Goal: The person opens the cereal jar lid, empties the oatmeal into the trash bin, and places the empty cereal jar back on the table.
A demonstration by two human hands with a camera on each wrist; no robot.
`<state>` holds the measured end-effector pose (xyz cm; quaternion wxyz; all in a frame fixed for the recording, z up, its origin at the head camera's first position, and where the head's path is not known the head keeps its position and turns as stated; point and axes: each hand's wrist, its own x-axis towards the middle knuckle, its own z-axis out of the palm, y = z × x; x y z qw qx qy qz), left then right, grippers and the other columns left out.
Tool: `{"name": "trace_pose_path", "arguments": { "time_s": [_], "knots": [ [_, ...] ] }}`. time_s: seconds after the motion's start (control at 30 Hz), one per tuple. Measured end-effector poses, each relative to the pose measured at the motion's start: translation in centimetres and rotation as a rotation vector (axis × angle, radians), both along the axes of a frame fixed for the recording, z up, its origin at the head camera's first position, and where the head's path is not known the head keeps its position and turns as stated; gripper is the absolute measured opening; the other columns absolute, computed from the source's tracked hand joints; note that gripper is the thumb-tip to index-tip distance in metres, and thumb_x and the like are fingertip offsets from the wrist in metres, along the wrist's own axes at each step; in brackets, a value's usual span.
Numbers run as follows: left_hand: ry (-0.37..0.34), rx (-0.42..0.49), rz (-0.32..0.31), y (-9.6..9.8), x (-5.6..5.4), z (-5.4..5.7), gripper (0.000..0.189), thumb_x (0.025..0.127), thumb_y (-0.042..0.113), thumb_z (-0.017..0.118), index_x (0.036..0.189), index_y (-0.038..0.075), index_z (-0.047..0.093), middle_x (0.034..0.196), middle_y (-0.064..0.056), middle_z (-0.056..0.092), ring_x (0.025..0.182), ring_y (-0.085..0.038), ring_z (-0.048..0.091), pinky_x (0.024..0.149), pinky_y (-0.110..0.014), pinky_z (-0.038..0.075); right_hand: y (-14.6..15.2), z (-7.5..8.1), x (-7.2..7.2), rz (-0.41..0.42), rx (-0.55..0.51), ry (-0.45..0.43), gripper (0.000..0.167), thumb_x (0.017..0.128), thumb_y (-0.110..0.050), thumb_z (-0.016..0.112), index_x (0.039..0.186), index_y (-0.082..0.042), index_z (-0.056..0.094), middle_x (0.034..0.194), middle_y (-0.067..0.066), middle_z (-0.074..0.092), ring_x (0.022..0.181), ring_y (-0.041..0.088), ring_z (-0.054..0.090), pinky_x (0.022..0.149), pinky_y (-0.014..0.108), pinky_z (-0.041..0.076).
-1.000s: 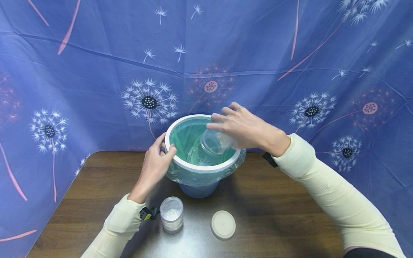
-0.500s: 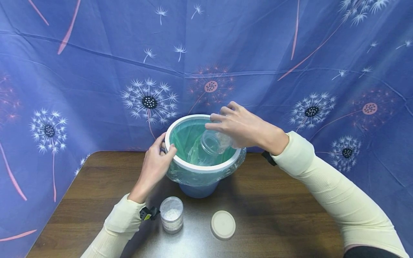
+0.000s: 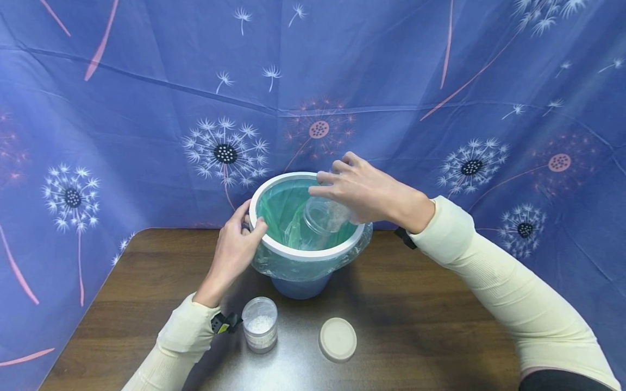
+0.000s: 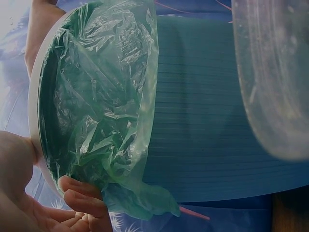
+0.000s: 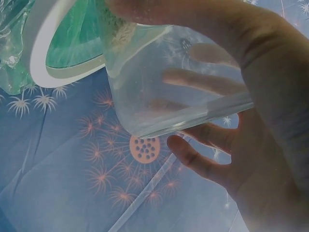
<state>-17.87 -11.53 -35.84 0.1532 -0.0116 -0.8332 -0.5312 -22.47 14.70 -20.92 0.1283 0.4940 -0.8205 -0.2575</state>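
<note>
A waste bin with a white rim [image 3: 293, 253] and blue body [image 3: 300, 288] stands at the table's back edge, lined with a green see-through bag [image 4: 111, 96] folded over the rim. My left hand [image 3: 235, 247] grips the rim at its left, thumb on the near side; in the left wrist view its fingers press on the bag. Over the bin's mouth, my right hand [image 3: 364, 190] holds a clear plastic jar [image 5: 145, 101] tipped on its side, mouth toward the bin's inside. Some pale grainy stuff [image 5: 120, 34] shows inside near the jar's mouth.
In front of the bin, an open clear jar [image 3: 260, 326] part full of white grains stands close to my left wrist. A round cream lid [image 3: 338, 340] lies to its right on the brown wooden table [image 3: 430, 315]. A blue dandelion-print cloth [image 3: 391, 70] hangs behind.
My right hand has shifted slightly to the left, with the tipped jar still over the bin. My left hand has stayed on the rim.
</note>
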Motion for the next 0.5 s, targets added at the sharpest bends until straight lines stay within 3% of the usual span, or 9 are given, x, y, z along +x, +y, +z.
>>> {"name": "trace_pose_path", "arguments": {
  "time_s": [0.5],
  "knots": [
    [0.003, -0.004, -0.003, 0.01, -0.01, 0.04, 0.062, 0.099, 0.028, 0.064, 0.158, 0.015, 0.053, 0.093, -0.007, 0.06, 0.069, -0.018, 0.05, 0.066, -0.034, 0.041, -0.57, 0.19, 0.14, -0.022, 0.047, -0.008, 0.081, 0.074, -0.021, 0.096, 0.147, -0.022, 0.06, 0.143, 0.009, 0.063, 0.111, 0.038, 0.061, 0.102, 0.056, 0.046]
  ]
}}
